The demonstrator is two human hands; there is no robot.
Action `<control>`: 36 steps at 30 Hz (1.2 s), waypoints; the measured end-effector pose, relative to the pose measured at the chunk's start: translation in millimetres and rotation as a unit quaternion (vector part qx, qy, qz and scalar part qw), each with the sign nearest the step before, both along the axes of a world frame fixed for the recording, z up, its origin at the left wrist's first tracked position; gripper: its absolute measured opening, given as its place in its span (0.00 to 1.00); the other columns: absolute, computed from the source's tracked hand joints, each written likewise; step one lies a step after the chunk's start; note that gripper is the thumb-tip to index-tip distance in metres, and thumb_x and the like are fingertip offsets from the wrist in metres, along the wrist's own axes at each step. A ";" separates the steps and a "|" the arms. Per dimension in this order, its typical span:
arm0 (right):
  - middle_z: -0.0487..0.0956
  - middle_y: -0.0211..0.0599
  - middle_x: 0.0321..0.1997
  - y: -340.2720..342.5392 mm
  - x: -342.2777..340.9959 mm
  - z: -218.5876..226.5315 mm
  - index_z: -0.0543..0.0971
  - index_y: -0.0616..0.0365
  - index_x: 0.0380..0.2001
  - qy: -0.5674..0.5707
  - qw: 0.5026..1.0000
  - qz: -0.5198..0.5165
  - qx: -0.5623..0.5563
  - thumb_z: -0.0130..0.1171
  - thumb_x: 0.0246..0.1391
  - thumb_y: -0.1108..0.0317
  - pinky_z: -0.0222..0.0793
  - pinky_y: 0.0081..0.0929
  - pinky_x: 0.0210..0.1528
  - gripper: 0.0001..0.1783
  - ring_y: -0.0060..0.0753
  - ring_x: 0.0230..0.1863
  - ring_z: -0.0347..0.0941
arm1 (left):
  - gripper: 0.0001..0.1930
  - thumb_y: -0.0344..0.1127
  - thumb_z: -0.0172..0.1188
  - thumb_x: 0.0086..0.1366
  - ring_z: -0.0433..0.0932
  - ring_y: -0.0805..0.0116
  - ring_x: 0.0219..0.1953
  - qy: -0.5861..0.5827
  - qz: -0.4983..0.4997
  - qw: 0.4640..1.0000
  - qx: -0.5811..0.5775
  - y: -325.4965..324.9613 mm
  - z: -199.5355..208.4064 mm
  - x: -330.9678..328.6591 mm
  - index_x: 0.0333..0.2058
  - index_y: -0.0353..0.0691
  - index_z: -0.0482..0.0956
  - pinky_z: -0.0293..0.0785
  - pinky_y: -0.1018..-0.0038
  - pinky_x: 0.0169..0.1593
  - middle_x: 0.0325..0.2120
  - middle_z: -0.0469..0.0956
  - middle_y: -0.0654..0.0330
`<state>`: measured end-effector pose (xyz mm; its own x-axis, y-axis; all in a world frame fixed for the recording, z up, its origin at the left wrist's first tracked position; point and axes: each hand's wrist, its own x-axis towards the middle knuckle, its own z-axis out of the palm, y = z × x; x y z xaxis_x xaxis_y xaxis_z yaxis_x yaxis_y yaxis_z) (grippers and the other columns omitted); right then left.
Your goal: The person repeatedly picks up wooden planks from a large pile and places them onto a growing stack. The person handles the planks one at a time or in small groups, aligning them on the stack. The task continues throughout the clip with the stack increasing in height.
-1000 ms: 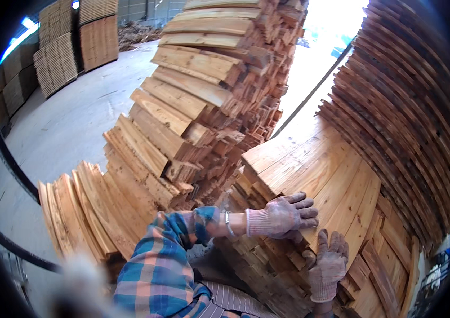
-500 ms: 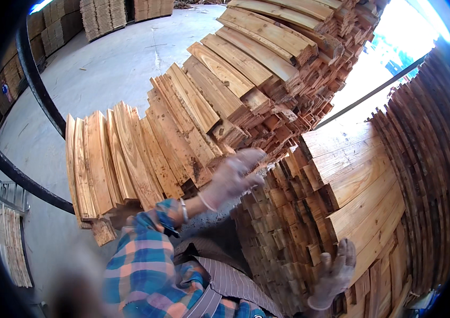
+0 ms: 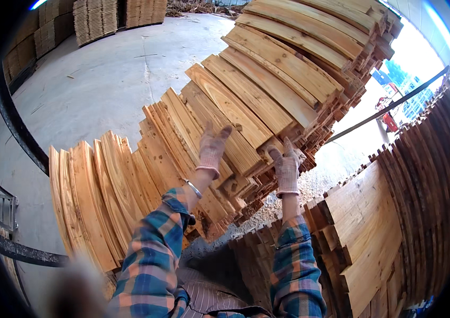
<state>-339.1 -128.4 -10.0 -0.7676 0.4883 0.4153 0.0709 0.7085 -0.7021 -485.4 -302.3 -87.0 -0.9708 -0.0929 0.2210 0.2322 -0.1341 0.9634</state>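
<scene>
Both my hands wear pale, dirt-smudged work gloves and reach over a long stack of wooden boards (image 3: 228, 104). My left hand (image 3: 214, 147) is at the top of a board near the middle of the stack, fingers spread and nothing in its grasp. At the cut ends on the stack's right side is my right hand (image 3: 287, 165), thumb and fingers apart, against or just beside the end of a board (image 3: 225, 127). Whether its fingertips press on the wood I cannot tell.
A second stack with flat, smooth planks (image 3: 368, 212) stands at my right, beside a tall curved-looking row of brown board edges (image 3: 426, 175). A black metal bar (image 3: 21, 127) arcs along the left. Bundled wood (image 3: 95, 21) stands at the back on the concrete floor (image 3: 103, 74).
My left hand has moved forward onto the boards. My right hand has swung from the right-hand plank stack up to the board ends. The view has shifted slightly.
</scene>
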 end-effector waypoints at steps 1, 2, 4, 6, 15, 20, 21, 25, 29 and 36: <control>0.75 0.51 0.51 -16.0 -7.2 3.3 0.73 0.57 0.59 -0.036 0.997 -0.021 -0.069 0.70 0.51 0.59 0.71 0.33 0.52 0.33 0.40 0.50 0.72 | 0.35 0.40 0.56 0.68 0.75 0.55 0.53 -0.010 0.000 1.000 0.001 2.1 -5.4 -7.4 0.66 0.31 0.52 0.74 0.72 0.52 0.54 0.73 0.42; 0.75 0.51 0.52 -26.4 -11.4 7.9 0.73 0.58 0.59 -0.035 0.998 -0.020 -0.048 0.70 0.51 0.60 0.72 0.33 0.53 0.32 0.40 0.51 0.72 | 0.36 0.43 0.57 0.68 0.75 0.53 0.54 -0.020 0.002 1.000 0.003 0.2 -10.4 -14.9 0.66 0.31 0.54 0.74 0.70 0.52 0.54 0.72 0.41; 0.75 0.50 0.52 -27.1 -7.7 8.6 0.73 0.58 0.58 -0.035 0.999 -0.037 0.001 0.69 0.51 0.62 0.72 0.33 0.53 0.32 0.40 0.52 0.72 | 0.34 0.45 0.57 0.68 0.76 0.52 0.53 -0.033 -0.010 0.999 -0.011 -0.1 -11.8 -19.0 0.65 0.31 0.56 0.75 0.69 0.51 0.53 0.73 0.40; 0.75 0.46 0.51 -21.6 -2.8 11.2 0.74 0.59 0.57 0.025 0.999 0.011 -0.034 0.68 0.51 0.65 0.74 0.31 0.50 0.30 0.38 0.51 0.73 | 0.33 0.42 0.56 0.69 0.73 0.56 0.56 -0.061 -0.036 0.997 0.002 -1.0 3.3 -21.2 0.66 0.33 0.56 0.72 0.72 0.54 0.57 0.68 0.45; 0.81 0.51 0.45 -80.5 30.8 76.9 0.75 0.61 0.56 -0.031 0.978 0.208 -0.019 0.65 0.54 0.60 0.78 0.32 0.44 0.28 0.40 0.46 0.80 | 0.28 0.30 0.50 0.67 0.69 0.66 0.60 -0.224 -0.106 0.963 0.101 -82.0 38.0 -14.2 0.65 0.37 0.59 0.65 0.81 0.62 0.61 0.67 0.52; 0.80 0.51 0.46 -20.7 25.2 -3.4 0.68 0.43 0.64 -0.182 0.978 0.092 -0.036 0.58 0.60 0.50 0.77 0.37 0.39 0.30 0.42 0.40 0.80 | 0.29 0.26 0.50 0.63 0.68 0.69 0.61 -0.029 -0.096 0.943 -0.317 -95.1 15.4 -6.3 0.64 0.33 0.60 0.63 0.83 0.64 0.61 0.68 0.54; 0.79 0.53 0.44 -28.1 29.0 -17.8 0.64 0.33 0.66 -0.239 0.968 0.044 0.062 0.54 0.59 0.42 0.76 0.42 0.43 0.33 0.47 0.43 0.79 | 0.29 0.26 0.49 0.63 0.67 0.69 0.61 0.116 -0.071 0.821 -0.554 -100.7 -3.1 -18.2 0.65 0.33 0.60 0.64 0.82 0.63 0.62 0.67 0.54; 0.76 0.38 0.56 -48.1 30.6 -51.7 0.62 0.58 0.67 -0.093 0.970 0.038 -0.222 0.61 0.61 0.57 0.68 0.23 0.53 0.36 0.26 0.52 0.72 | 0.23 0.28 0.40 0.68 0.66 0.68 0.62 -0.035 -0.144 0.847 -0.511 -89.6 -4.2 -24.8 0.61 0.29 0.61 0.63 0.81 0.64 0.63 0.65 0.50; 0.74 0.41 0.59 -53.5 26.4 -33.3 0.62 0.67 0.66 -0.002 0.952 0.065 -0.298 0.62 0.59 0.58 0.61 0.23 0.62 0.38 0.26 0.58 0.68 | 0.24 0.27 0.33 0.68 0.64 0.64 0.64 -0.192 -0.179 0.964 0.052 -71.3 37.1 -1.4 0.60 0.23 0.59 0.61 0.78 0.66 0.64 0.62 0.47; 0.75 0.52 0.58 -68.2 27.9 16.1 0.63 0.66 0.65 -0.093 0.896 0.089 -0.425 0.65 0.55 0.55 0.66 0.32 0.59 0.41 0.36 0.57 0.72 | 0.18 0.35 0.45 0.72 0.77 0.68 0.49 -0.165 -0.114 0.977 0.068 -85.1 12.8 -16.0 0.56 0.35 0.73 0.77 0.75 0.49 0.52 0.75 0.54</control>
<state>-311.3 -196.5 6.0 -0.8817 0.4307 -0.1926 0.1825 -0.0651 -0.9810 -501.4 -387.4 -74.2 -0.9860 0.1273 -0.1076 -0.1396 -0.2788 0.9501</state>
